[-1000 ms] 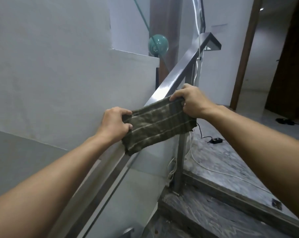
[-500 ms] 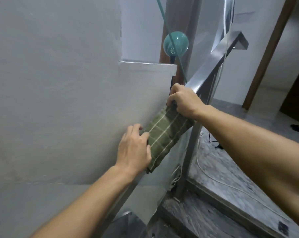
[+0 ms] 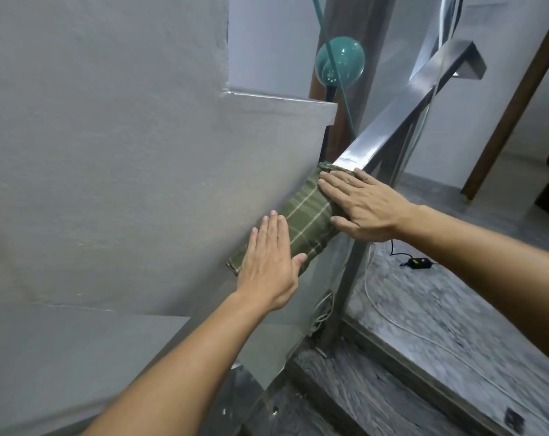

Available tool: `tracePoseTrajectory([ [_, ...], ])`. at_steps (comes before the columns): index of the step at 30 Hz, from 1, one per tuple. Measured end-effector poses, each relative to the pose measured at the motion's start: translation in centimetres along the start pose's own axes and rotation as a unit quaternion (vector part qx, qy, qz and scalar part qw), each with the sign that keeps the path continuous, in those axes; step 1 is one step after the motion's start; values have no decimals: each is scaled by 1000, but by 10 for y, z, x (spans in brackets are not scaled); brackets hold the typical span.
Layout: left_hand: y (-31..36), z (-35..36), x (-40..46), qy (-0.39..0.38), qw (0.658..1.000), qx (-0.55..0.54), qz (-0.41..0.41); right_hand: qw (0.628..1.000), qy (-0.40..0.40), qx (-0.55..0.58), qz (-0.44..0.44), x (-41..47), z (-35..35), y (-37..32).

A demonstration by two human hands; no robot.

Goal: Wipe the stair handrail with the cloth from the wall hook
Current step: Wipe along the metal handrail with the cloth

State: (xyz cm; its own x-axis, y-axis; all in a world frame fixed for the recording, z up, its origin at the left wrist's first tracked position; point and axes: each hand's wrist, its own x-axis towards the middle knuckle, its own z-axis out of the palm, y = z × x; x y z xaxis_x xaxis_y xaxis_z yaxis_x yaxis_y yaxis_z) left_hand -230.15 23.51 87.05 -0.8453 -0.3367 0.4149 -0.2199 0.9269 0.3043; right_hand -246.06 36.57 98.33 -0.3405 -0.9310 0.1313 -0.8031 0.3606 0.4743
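Half a second ago both hands were pinching the ends of the cloth; now both have let go of that grip and lie flat on it, fingers straight. The left hand (image 3: 271,265) is open, palm down, pressing the lower end of the cloth (image 3: 301,221) against the handrail, its fingertips pointing up along the rail and its thumb spread to the right over the cloth's edge. Just above it, up the slope, the right hand (image 3: 361,206) is also open and flat, laid across the upper end of the cloth with its fingers reaching left and its thumb tucked under toward the lower side. Between the two hands a band of green cloth with pale checked lines shows, draped over the rail and hanging a little down its near side. Above the right hand the bare steel handrail (image 3: 402,108) climbs to a squared end. To the left of both hands stands a grey wall (image 3: 109,152). Beyond the right hand's fingertips a teal ball (image 3: 339,62) sits on a dark post. Below the right forearm a steel baluster (image 3: 348,278) drops to the grey stone steps (image 3: 424,325), where a white cable (image 3: 377,303) trails and a small black adapter (image 3: 416,262) lies.
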Motion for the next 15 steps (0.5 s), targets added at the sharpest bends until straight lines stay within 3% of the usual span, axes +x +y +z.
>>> tracePoseTrajectory([
  [3, 0, 0, -1, -1, 1000, 3, -9, 999, -11, -34, -16, 7, 0, 6],
  [8, -2, 4, -7, 19, 999, 23, -21, 987, 65, -113, -99, 18, 3, -1],
  [15, -4, 6, -21, 26, 997, 39, -54, 985, 49, -72, -148, 23, 11, -8],
])
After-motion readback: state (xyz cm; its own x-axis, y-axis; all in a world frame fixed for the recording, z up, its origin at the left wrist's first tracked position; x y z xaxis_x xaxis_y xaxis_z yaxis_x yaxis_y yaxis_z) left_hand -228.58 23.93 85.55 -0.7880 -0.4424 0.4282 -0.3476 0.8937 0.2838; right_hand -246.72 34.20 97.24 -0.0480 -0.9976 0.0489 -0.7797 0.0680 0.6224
